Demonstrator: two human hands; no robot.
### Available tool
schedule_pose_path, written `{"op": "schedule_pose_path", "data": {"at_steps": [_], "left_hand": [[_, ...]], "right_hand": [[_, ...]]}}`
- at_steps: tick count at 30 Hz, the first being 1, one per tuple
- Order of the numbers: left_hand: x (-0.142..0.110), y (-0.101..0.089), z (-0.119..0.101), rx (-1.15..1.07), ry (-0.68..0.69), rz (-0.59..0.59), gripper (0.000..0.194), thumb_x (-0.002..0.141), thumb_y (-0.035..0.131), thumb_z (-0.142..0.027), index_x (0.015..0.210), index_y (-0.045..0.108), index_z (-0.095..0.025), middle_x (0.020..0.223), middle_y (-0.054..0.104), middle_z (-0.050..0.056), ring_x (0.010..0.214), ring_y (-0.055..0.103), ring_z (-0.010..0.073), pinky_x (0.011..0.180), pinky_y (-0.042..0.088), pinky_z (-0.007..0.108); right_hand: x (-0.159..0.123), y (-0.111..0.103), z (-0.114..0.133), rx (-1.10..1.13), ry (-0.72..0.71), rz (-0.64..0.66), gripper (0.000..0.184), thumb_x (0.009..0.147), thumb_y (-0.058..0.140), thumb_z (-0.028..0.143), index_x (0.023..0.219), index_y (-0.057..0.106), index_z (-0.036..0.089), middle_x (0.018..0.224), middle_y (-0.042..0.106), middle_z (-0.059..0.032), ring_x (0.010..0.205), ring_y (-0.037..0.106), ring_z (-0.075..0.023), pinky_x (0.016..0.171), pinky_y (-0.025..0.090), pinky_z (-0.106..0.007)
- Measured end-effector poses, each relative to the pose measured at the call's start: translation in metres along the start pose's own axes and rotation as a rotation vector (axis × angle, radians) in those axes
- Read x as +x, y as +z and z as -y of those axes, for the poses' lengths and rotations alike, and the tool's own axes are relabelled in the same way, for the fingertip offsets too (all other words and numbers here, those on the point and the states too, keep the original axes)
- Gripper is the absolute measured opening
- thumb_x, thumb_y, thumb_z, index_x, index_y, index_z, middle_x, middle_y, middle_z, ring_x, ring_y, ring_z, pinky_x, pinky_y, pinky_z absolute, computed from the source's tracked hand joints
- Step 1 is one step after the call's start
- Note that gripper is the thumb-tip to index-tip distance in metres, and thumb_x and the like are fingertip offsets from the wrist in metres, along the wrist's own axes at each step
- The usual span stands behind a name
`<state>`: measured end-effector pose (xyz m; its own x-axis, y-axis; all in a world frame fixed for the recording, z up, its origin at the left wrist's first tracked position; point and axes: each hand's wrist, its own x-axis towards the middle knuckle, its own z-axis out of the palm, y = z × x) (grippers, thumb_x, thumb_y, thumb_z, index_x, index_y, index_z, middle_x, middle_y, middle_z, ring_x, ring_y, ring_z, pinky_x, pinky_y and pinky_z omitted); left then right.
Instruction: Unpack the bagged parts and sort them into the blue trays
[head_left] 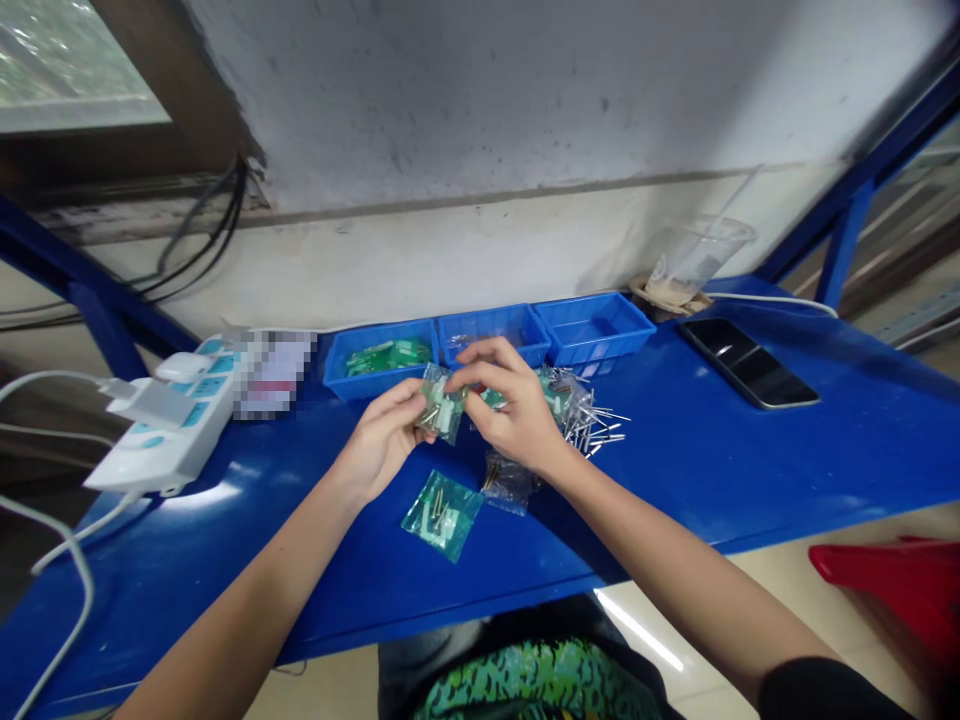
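Between my hands, above the blue table, is a small clear plastic bag (442, 405) with a pale green slip and thin metal pieces inside. The fingers and thumb of my left hand (386, 430) pinch its left side. My right hand (510, 400) has its thumb and fingers closed at the bag's upper right edge. A similar filled bag (442, 515) lies flat on the table below them. Under and beside my right hand are a clear bag with brass-coloured pieces (508, 482) and a loose pile of thin silver metal pins (596, 425), partly hidden by that hand.
Three blue bins stand along the wall: the left bin (337, 375) holds green bags, the middle bin (536, 345) clear ones. The right bin (596, 350) adjoins them. A phone (750, 362) and plastic cup (697, 260) sit at right, a white power strip (165, 430) at left.
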<state>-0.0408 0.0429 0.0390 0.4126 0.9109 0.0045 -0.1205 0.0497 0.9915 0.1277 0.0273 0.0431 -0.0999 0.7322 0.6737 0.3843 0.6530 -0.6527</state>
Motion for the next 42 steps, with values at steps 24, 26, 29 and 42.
{"op": "schedule_pose_path", "data": {"at_steps": [24,26,29,42], "left_hand": [[0.002,-0.004,0.012,0.948,0.5,-0.193,0.011,0.08,0.06,-0.028,0.085,0.067,-0.022,0.093,0.048,0.005,0.094,0.048,0.0211,0.085,0.041,0.037],[0.004,-0.005,0.011,0.655,0.296,-0.152,0.028,0.083,0.053,-0.045,0.087,0.066,-0.02,0.084,0.052,0.004,0.083,0.051,0.0191,0.076,0.042,0.032],[0.007,-0.007,0.006,0.14,0.015,-0.143,0.062,0.083,0.032,-0.068,0.081,0.066,-0.016,0.071,0.055,0.005,0.066,0.051,0.0165,0.059,0.041,0.028],[0.001,-0.005,0.007,0.786,0.596,-0.32,0.011,0.078,0.063,-0.018,0.088,0.066,-0.02,0.086,0.056,0.001,0.079,0.055,0.014,0.067,0.043,0.025]], "right_hand": [[0.001,-0.001,0.001,-0.191,0.246,0.142,0.018,0.084,0.05,0.019,0.082,0.068,0.018,0.07,0.061,-0.0014,0.064,0.052,-0.0113,0.061,0.037,-0.025],[-0.001,0.001,0.001,-0.209,0.168,0.123,0.021,0.086,0.049,0.019,0.091,0.069,0.019,0.078,0.063,-0.0026,0.068,0.055,-0.0127,0.063,0.04,-0.026],[-0.003,0.002,-0.001,-0.155,0.1,0.121,0.027,0.088,0.045,0.017,0.103,0.067,0.021,0.091,0.065,-0.0039,0.078,0.059,-0.0141,0.068,0.045,-0.028],[0.002,0.002,0.0,-0.019,0.332,0.146,0.022,0.085,0.052,0.03,0.081,0.07,0.018,0.092,0.055,-0.0068,0.09,0.053,-0.0166,0.076,0.044,-0.032]]}}
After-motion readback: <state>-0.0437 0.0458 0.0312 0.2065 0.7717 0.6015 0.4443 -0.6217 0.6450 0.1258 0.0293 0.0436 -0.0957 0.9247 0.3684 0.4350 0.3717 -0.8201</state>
